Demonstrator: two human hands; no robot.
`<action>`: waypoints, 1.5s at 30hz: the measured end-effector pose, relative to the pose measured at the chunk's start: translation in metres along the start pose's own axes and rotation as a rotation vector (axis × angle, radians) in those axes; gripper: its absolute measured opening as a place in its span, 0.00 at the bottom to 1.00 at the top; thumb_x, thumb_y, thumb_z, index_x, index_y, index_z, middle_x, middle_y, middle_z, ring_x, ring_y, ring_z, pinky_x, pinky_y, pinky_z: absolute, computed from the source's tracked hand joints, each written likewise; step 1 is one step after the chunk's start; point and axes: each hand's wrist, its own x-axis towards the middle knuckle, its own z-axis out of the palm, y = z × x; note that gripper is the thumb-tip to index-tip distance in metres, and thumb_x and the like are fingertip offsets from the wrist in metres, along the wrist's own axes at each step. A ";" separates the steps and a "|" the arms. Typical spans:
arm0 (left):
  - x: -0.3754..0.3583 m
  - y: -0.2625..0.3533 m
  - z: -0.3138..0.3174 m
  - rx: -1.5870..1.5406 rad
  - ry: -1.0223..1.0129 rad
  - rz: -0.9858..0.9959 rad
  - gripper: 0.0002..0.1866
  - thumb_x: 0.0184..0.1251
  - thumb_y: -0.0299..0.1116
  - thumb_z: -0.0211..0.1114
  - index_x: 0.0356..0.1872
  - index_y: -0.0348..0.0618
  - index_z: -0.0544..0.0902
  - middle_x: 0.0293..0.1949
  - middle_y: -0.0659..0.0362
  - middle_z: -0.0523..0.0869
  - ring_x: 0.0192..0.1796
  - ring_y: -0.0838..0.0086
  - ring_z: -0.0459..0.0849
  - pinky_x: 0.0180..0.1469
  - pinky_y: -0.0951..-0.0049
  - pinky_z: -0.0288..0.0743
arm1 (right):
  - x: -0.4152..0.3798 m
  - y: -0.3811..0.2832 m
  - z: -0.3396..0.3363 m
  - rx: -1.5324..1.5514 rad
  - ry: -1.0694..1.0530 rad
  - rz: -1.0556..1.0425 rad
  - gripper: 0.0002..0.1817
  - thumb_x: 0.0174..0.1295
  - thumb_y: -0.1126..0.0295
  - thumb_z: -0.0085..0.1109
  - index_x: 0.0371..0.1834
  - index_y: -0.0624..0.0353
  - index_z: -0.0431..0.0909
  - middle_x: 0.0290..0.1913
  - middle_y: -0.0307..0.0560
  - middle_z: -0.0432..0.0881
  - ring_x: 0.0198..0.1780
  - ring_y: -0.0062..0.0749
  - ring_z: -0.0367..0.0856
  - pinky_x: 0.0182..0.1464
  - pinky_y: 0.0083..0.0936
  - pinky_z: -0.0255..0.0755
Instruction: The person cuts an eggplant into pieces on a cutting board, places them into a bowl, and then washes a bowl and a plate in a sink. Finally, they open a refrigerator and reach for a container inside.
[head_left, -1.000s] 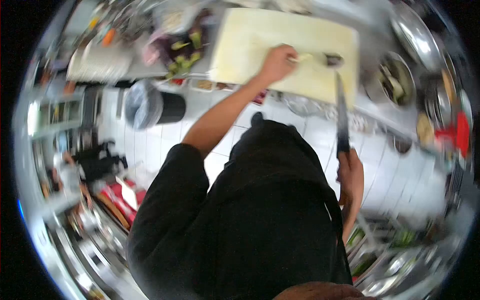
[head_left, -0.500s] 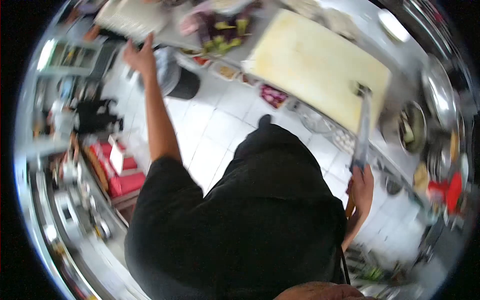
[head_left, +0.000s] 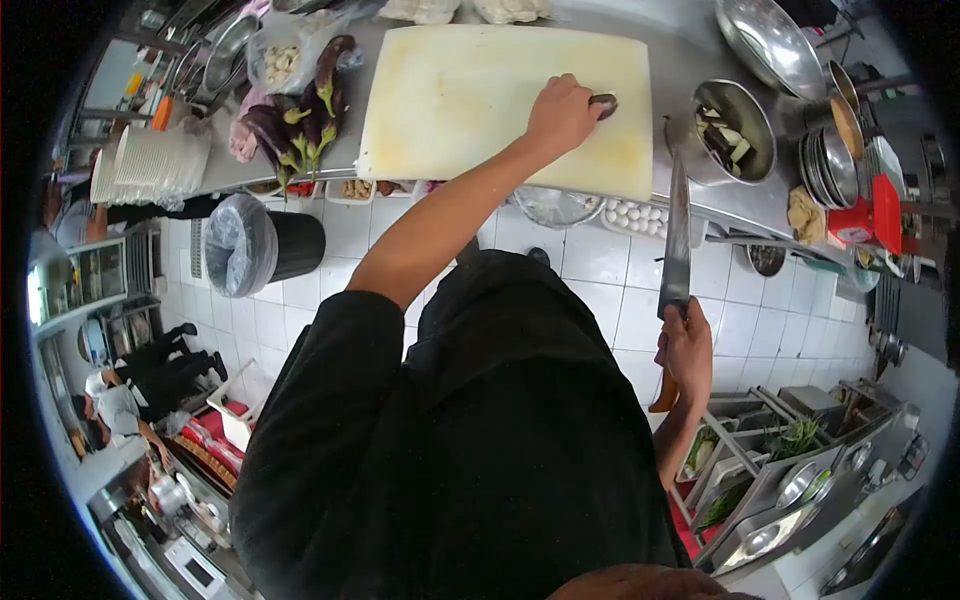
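Observation:
My right hand (head_left: 688,345) is wrapped round the wooden handle of a large kitchen knife (head_left: 677,240). The long blade points up past the counter's front edge, its tip near a metal pot. On the pale cutting board (head_left: 450,110), my left hand (head_left: 562,118) has its fingers closed on a short dark eggplant piece (head_left: 604,104). Cut eggplant (head_left: 722,138) with dark skin and pale flesh lies inside the metal pot (head_left: 762,165), right of the board. Several whole eggplants (head_left: 310,110) lie left of the board.
A bag of peeled garlic (head_left: 282,62) sits behind the eggplants. Beneath the counter edge are a tray of eggs (head_left: 635,217) and other containers. A lined bin (head_left: 285,245) stands on the floor at left. A large metal bowl (head_left: 770,40) is behind the pot.
My left hand has come from far left, in the air, to the eggplant piece on the board. The view has turned and straightened. The knife stays in my right hand.

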 end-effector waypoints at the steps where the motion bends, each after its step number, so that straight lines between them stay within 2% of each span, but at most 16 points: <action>1: -0.006 0.000 0.002 -0.033 0.032 0.047 0.13 0.60 0.37 0.70 0.41 0.40 0.87 0.45 0.52 0.81 0.49 0.56 0.79 0.55 0.59 0.75 | -0.003 0.005 0.000 0.016 0.014 0.038 0.07 0.74 0.68 0.50 0.40 0.58 0.70 0.22 0.34 0.67 0.21 0.17 0.66 0.20 0.20 0.62; 4: -0.025 0.008 -0.003 -0.069 0.010 0.140 0.14 0.57 0.35 0.73 0.42 0.38 0.88 0.40 0.53 0.81 0.47 0.56 0.79 0.51 0.62 0.76 | -0.008 0.026 -0.002 0.081 0.017 0.012 0.07 0.74 0.67 0.50 0.39 0.57 0.69 0.22 0.34 0.67 0.21 0.16 0.65 0.19 0.20 0.62; 7: -0.044 0.010 0.004 -0.097 0.061 0.236 0.13 0.56 0.33 0.74 0.41 0.40 0.88 0.40 0.54 0.80 0.46 0.58 0.79 0.49 0.64 0.76 | -0.009 0.027 -0.002 0.114 0.012 0.002 0.07 0.74 0.67 0.50 0.39 0.57 0.69 0.22 0.34 0.67 0.21 0.16 0.65 0.20 0.20 0.63; 10: -0.052 0.011 0.003 -0.123 0.106 0.226 0.14 0.56 0.35 0.75 0.42 0.41 0.89 0.40 0.54 0.81 0.45 0.59 0.79 0.49 0.64 0.76 | -0.001 0.028 -0.003 0.048 -0.010 -0.057 0.08 0.74 0.67 0.50 0.38 0.58 0.69 0.22 0.34 0.67 0.21 0.17 0.66 0.20 0.20 0.64; 13: -0.044 0.010 -0.007 -0.167 0.146 0.173 0.14 0.55 0.35 0.74 0.40 0.40 0.88 0.41 0.53 0.80 0.44 0.58 0.79 0.49 0.61 0.76 | 0.001 0.020 -0.002 0.065 -0.011 -0.034 0.08 0.74 0.67 0.50 0.38 0.59 0.69 0.21 0.34 0.67 0.21 0.17 0.66 0.20 0.21 0.65; 16: -0.007 -0.004 -0.011 -0.162 0.066 -0.169 0.16 0.57 0.36 0.71 0.46 0.42 0.88 0.47 0.51 0.80 0.47 0.57 0.81 0.51 0.61 0.77 | 0.003 0.020 -0.001 0.044 -0.020 -0.028 0.08 0.74 0.67 0.51 0.38 0.58 0.70 0.21 0.34 0.67 0.20 0.17 0.65 0.20 0.20 0.64; 19: 0.020 -0.018 -0.006 -0.062 0.039 -0.050 0.20 0.59 0.39 0.70 0.53 0.49 0.86 0.50 0.54 0.80 0.39 0.65 0.83 0.47 0.64 0.79 | 0.003 0.021 0.000 0.077 -0.022 0.006 0.08 0.74 0.67 0.51 0.38 0.59 0.70 0.20 0.34 0.67 0.19 0.17 0.65 0.20 0.21 0.65; 20: 0.025 -0.021 -0.006 -0.152 -0.086 -0.024 0.22 0.59 0.38 0.68 0.57 0.54 0.85 0.53 0.54 0.80 0.45 0.65 0.82 0.52 0.64 0.78 | 0.002 0.020 0.000 0.066 -0.017 0.007 0.08 0.74 0.67 0.51 0.38 0.59 0.70 0.20 0.34 0.67 0.19 0.17 0.65 0.20 0.21 0.65; 23: 0.021 -0.005 -0.020 -0.091 -0.218 0.136 0.21 0.60 0.35 0.66 0.57 0.56 0.85 0.56 0.54 0.78 0.55 0.63 0.78 0.59 0.64 0.76 | -0.003 0.022 -0.001 0.071 -0.006 0.023 0.08 0.74 0.66 0.51 0.38 0.59 0.71 0.20 0.33 0.67 0.19 0.17 0.65 0.20 0.21 0.65; 26: 0.011 -0.002 -0.020 -0.018 -0.262 0.139 0.22 0.60 0.30 0.64 0.57 0.56 0.84 0.63 0.55 0.76 0.66 0.58 0.70 0.67 0.62 0.70 | -0.007 0.027 -0.003 0.091 -0.003 0.024 0.08 0.74 0.66 0.51 0.38 0.59 0.70 0.20 0.33 0.67 0.20 0.17 0.66 0.20 0.21 0.65; 29: 0.022 -0.019 -0.016 -0.033 -0.264 0.233 0.24 0.60 0.26 0.61 0.59 0.57 0.84 0.68 0.57 0.72 0.70 0.55 0.67 0.72 0.60 0.66 | -0.008 0.028 -0.004 0.057 0.007 0.019 0.09 0.74 0.66 0.51 0.38 0.59 0.70 0.20 0.34 0.67 0.20 0.17 0.66 0.20 0.21 0.65; 32: 0.034 -0.032 -0.017 0.114 -0.336 0.384 0.26 0.60 0.24 0.60 0.60 0.58 0.83 0.70 0.56 0.72 0.72 0.54 0.66 0.74 0.60 0.64 | -0.007 0.027 -0.004 0.049 -0.011 0.016 0.09 0.74 0.66 0.51 0.38 0.59 0.70 0.20 0.34 0.68 0.20 0.17 0.67 0.21 0.22 0.66; 35: 0.037 -0.044 -0.011 0.138 -0.402 0.394 0.24 0.61 0.25 0.63 0.59 0.56 0.83 0.65 0.56 0.77 0.69 0.56 0.69 0.72 0.61 0.66 | -0.005 0.024 -0.003 0.048 -0.020 0.016 0.09 0.74 0.66 0.51 0.38 0.60 0.70 0.21 0.35 0.68 0.21 0.18 0.67 0.21 0.22 0.66; 38: 0.036 -0.037 -0.020 0.170 -0.446 0.287 0.21 0.62 0.29 0.67 0.58 0.53 0.83 0.57 0.55 0.80 0.65 0.59 0.73 0.67 0.63 0.70 | -0.005 0.022 -0.002 0.046 -0.023 0.017 0.09 0.73 0.66 0.51 0.38 0.60 0.70 0.21 0.35 0.69 0.21 0.19 0.68 0.21 0.23 0.67; 41: 0.029 -0.045 -0.021 0.109 -0.389 0.209 0.18 0.62 0.33 0.70 0.55 0.50 0.85 0.49 0.54 0.82 0.56 0.61 0.79 0.60 0.63 0.74 | -0.003 0.023 0.000 0.050 -0.027 0.016 0.09 0.73 0.66 0.51 0.39 0.61 0.70 0.21 0.35 0.69 0.21 0.19 0.68 0.21 0.23 0.67; 45: 0.021 -0.044 -0.029 -0.048 -0.374 0.008 0.18 0.61 0.35 0.71 0.53 0.47 0.85 0.44 0.53 0.83 0.48 0.62 0.82 0.54 0.64 0.76 | 0.003 0.027 0.002 0.043 -0.040 -0.004 0.10 0.72 0.65 0.51 0.39 0.61 0.71 0.21 0.36 0.68 0.21 0.19 0.68 0.21 0.23 0.67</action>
